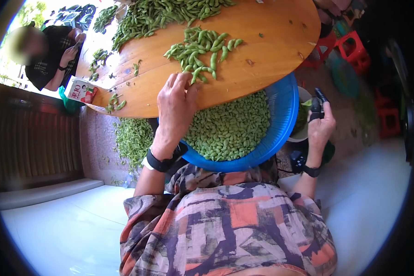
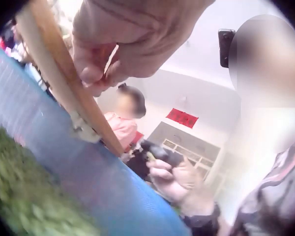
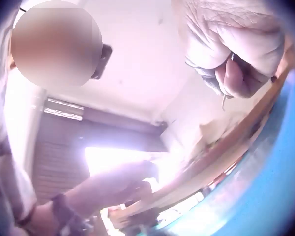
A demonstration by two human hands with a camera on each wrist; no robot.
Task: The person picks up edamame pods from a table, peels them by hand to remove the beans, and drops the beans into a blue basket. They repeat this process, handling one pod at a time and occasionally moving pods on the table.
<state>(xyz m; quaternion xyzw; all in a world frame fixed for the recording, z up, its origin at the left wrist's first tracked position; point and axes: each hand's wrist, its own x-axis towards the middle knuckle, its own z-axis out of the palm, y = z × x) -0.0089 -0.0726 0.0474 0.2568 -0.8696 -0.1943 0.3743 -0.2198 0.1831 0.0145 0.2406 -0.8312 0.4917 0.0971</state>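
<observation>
Over the near edge of the wooden table (image 1: pixel 262 60), the left hand (image 1: pixel 177 108) reaches with bent fingers, its tips at a small pile of green pods (image 1: pixel 195 51). In the left wrist view, no pod shows in the left hand (image 2: pixel 137 37). The right hand (image 1: pixel 321 125), with black covers on some fingers, pinches a green pod or shell (image 1: pixel 307 103) beside a pale bucket (image 1: pixel 302 133). Only a thin tip shows under the right hand (image 3: pixel 236 49) in the right wrist view. Between the arms, a blue basin (image 1: pixel 285 115) holds many shelled green beans (image 1: pixel 230 129).
A larger pod heap (image 1: pixel 165 16) lies at the table's far side, and a printed box (image 1: pixel 81 90) at its left edge. More pods (image 1: pixel 133 138) lie on the floor. Another person (image 1: pixel 50 55) sits at the left; red stools (image 1: pixel 354 50) stand at the right.
</observation>
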